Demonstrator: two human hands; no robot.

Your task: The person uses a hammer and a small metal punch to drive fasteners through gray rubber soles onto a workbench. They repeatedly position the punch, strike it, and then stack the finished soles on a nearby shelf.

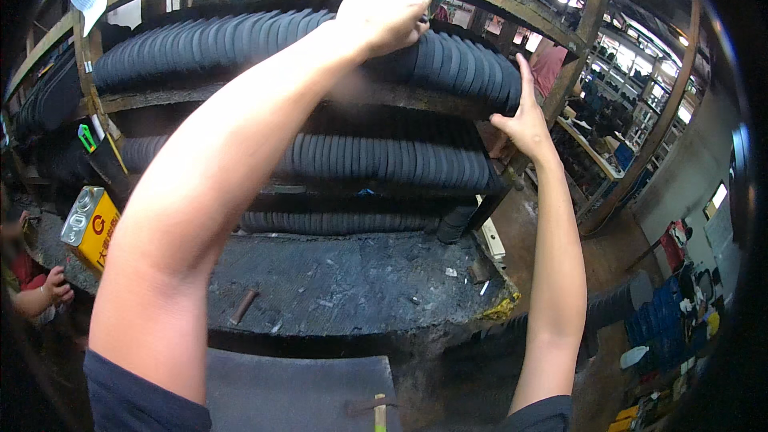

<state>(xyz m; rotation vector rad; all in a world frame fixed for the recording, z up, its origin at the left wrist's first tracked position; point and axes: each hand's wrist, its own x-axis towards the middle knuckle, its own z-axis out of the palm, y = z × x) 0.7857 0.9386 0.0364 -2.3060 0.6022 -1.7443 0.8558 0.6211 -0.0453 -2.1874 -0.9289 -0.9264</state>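
Observation:
A long row of dark, rounded, flat rubber-like pieces (464,64) stands on edge along the upper shelf. My left hand (382,16) is closed at the top of this row, its fingers curled; what they hold is mostly hidden behind the hand. At the row's right end is my right hand (524,124), thumb and forefinger spread wide, beside the last pieces. Its other fingers are hidden, and I cannot tell whether it presses on the row. My left forearm crosses in front of the shelves.
Similar rows fill the middle shelf (384,160) and lower shelf (344,222). Below is a dirty dark bench top (344,272) with a short brown rod (245,305). A yellow can (92,228) stands left, near another person's hand (56,288). A hammer (379,408) lies nearest me.

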